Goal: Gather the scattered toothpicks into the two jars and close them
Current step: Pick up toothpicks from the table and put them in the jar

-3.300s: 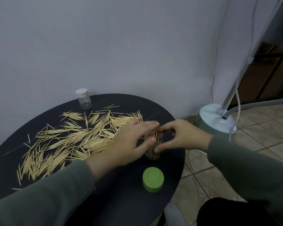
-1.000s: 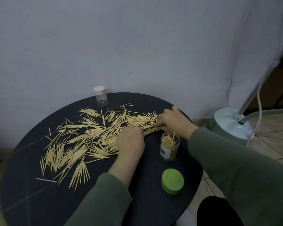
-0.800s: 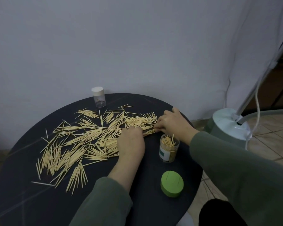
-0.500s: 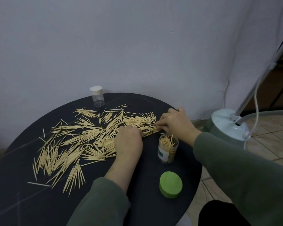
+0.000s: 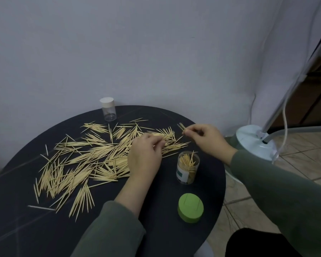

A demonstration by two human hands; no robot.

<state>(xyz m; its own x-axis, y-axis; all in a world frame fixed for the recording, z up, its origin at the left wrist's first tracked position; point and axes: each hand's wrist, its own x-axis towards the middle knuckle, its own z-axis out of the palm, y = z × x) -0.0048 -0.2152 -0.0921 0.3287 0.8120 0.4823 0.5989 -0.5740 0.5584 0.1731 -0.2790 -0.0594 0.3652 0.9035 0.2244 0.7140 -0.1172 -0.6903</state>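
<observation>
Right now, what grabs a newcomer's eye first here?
The spread of loose toothpicks across the left half of the round black table. Next, the open jar and green lid near its right edge, and the right hand pinching a few picks.

Head camera—looks down, seemingly close, on table (image 5: 165,229).

Home room: tiled floor (image 5: 295,164), garment steamer (image 5: 256,141).

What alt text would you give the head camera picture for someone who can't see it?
A right hand pinches a few toothpicks above a round black table, while the left hand picks at the scattered pile. Nearby stand an open jar, its green lid and a capped jar.
</observation>
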